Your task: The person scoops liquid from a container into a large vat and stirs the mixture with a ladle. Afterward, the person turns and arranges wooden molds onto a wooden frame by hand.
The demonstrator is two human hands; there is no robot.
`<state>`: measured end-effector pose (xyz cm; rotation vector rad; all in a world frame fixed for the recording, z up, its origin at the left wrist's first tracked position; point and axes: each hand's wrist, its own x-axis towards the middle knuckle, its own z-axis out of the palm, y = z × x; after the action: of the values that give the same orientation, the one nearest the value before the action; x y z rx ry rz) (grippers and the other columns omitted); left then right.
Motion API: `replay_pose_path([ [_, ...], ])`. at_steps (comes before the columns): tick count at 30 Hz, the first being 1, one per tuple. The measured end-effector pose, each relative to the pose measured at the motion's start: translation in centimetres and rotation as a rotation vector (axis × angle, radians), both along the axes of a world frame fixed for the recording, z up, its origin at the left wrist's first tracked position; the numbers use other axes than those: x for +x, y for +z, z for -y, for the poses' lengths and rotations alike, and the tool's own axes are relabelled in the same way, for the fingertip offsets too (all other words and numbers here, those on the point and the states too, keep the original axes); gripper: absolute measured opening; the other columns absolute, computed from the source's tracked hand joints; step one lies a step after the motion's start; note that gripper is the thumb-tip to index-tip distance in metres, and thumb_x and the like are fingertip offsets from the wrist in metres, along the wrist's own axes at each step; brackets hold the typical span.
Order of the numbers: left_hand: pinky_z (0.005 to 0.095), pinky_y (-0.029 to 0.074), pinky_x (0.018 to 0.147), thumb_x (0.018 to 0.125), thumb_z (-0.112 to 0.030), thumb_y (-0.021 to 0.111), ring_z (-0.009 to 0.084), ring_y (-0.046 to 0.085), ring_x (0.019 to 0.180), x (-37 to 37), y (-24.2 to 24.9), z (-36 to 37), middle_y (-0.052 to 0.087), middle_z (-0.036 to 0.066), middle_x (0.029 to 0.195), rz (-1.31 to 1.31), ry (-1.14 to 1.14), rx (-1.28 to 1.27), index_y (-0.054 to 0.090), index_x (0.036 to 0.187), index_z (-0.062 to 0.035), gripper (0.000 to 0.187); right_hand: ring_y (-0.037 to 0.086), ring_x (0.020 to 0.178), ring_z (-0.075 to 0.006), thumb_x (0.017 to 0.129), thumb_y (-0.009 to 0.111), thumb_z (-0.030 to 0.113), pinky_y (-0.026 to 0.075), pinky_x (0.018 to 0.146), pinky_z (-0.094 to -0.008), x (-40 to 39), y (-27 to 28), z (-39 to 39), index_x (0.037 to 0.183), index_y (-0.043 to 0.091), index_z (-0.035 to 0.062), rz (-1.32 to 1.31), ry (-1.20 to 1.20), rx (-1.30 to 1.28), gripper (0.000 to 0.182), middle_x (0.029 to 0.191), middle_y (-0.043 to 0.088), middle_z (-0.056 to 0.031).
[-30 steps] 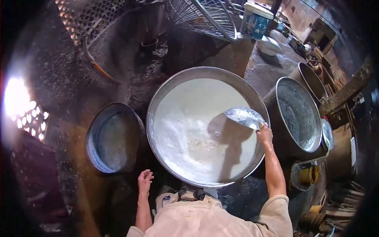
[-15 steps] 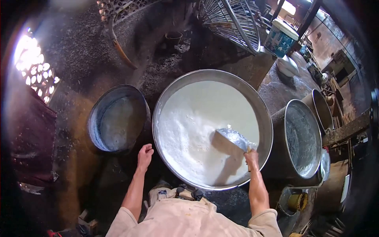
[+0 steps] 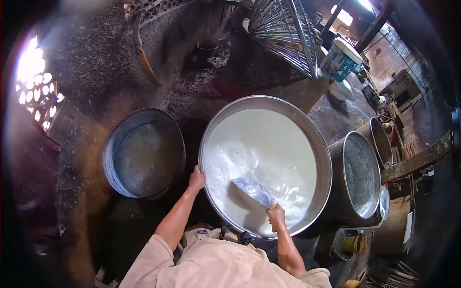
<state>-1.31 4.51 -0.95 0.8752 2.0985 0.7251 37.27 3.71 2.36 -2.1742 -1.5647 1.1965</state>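
A large round metal vat full of milky white liquid stands in front of me. My right hand is closed round the handle of a big metal scoop. The scoop's bowl is tilted over the liquid in the near part of the vat, with a shadow beneath it. At the vat's left edge, my left hand is closed on the rim; its fingertips are partly hidden. Left of that hand sits a wide dark metal pot with a cloudy layer at its bottom.
Two tall metal drums, the nearer drum and a farther one, stand at the right. A printed bucket and a wire-ribbed frame are at the back. A curved pole leans at the back left. A yellow container lies low right.
My left hand has moved right and taken hold of the vat's rim. My right hand has brought the scoop left and nearer to me. The view has shifted slightly.
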Motion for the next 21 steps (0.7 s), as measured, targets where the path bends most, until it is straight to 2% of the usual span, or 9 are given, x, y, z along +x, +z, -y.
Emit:
replay_pose_path([
  [2,0.0524,0.043,0.093,0.093,-0.028,0.051,0.048,0.055,0.107,0.3,0.4,0.3,0.058,0.031,0.114,-0.015,0.025,0.002,0.04,0.128,-0.0037,0.044,0.059,0.046,-0.022,0.072,0.065,0.012,0.051,0.04,-0.0359,-2.0,0.6,1.2,0.093,0.055,-0.0045,-0.01,-0.01,-0.008,0.029,0.061,0.059,-0.0133],
  [6,0.0538,0.045,0.083,0.09,-0.029,0.057,0.0456,0.06,0.097,-0.3,0.5,0.7,0.064,0.025,0.1,0.038,0.017,0.142,0.047,0.109,-0.005,0.032,0.056,0.045,-0.0192,0.072,0.068,0.013,0.05,0.041,-0.0354,-5.6,4.3,3.0,0.092,0.055,-0.004,-0.077,-0.057,-0.056,0.03,0.059,0.057,-0.011],
  [13,0.0514,0.046,0.084,0.088,-0.028,0.058,0.0432,0.06,0.099,-1.2,0.5,0.4,0.065,0.023,0.102,0.138,-0.036,0.054,0.051,0.113,-0.0066,0.034,0.056,0.047,-0.0163,0.071,0.075,0.01,0.047,0.043,-0.0333,-9.8,14.8,-0.7,0.098,0.058,-0.0037,0.017,-0.013,-0.045,0.034,0.061,0.058,-0.0076],
  [14,0.0511,0.047,0.083,0.088,-0.028,0.059,0.0431,0.061,0.098,-1.5,1.0,0.4,0.065,0.022,0.101,0.172,-0.062,0.025,0.051,0.113,-0.0072,0.034,0.06,0.052,-0.0175,0.073,0.075,0.014,0.051,0.048,-0.0347,-9.1,14.3,-2.5,0.104,0.057,-0.004,0.093,0.073,-0.003,0.04,0.069,0.064,-0.014],
  [16,0.0507,0.048,0.083,0.087,-0.028,0.06,0.0425,0.061,0.097,-1.0,-3.8,-0.2,0.066,0.02,0.098,0.338,0.055,0.004,0.051,0.112,-0.0092,0.033,0.064,0.081,-0.0414,0.07,0.074,0.021,0.052,0.07,-0.0482,-9.5,14.1,-6.5,0.109,0.057,-0.0008,0.317,0.308,0.335,0.048,0.092,0.065,-0.0243],
  [17,0.0511,0.048,0.083,0.087,-0.028,0.06,0.043,0.061,0.097,-0.9,-1.6,0.3,0.066,0.02,0.098,0.239,0.024,0.047,0.05,0.113,-0.0094,0.034,0.059,0.094,-0.0463,0.07,0.072,0.024,0.049,0.079,-0.0516,-10.0,13.1,-9.0,0.117,0.056,0.0042,0.271,0.309,0.397,0.054,0.101,0.063,-0.0259],
  [18,0.0515,0.047,0.083,0.087,-0.028,0.06,0.0435,0.061,0.097,-0.9,-0.1,0.5,0.066,0.02,0.098,0.138,-0.009,0.09,0.049,0.114,-0.0096,0.034,0.061,0.091,-0.045,0.073,0.069,0.025,0.05,0.081,-0.0514,-10.1,10.8,-11.7,0.125,0.052,0.0068,0.461,0.477,0.586,0.058,0.099,0.065,-0.0243],
  [19,0.0525,0.047,0.084,0.087,-0.028,0.059,0.0452,0.06,0.098,-0.8,-0.7,0.5,0.066,0.021,0.1,0.137,-0.002,0.115,0.048,0.116,-0.0096,0.037,0.061,0.095,-0.0438,0.075,0.065,0.025,0.05,0.084,-0.0507,-13.6,13.6,-12.8,0.128,0.049,0.0063,0.443,0.475,0.511,0.058,0.103,0.065,-0.0232],
  [21,0.0529,0.046,0.085,0.087,-0.028,0.059,0.046,0.06,0.099,-0.8,1.0,0.3,0.066,0.022,0.101,0.132,-0.012,0.06,0.047,0.117,-0.0095,0.037,0.061,0.099,-0.0419,0.077,0.062,0.023,0.05,0.086,-0.0498,-16.5,11.5,-16.0,0.128,0.051,0.0073,0.474,0.346,0.365,0.055,0.107,0.064,-0.0217],
])
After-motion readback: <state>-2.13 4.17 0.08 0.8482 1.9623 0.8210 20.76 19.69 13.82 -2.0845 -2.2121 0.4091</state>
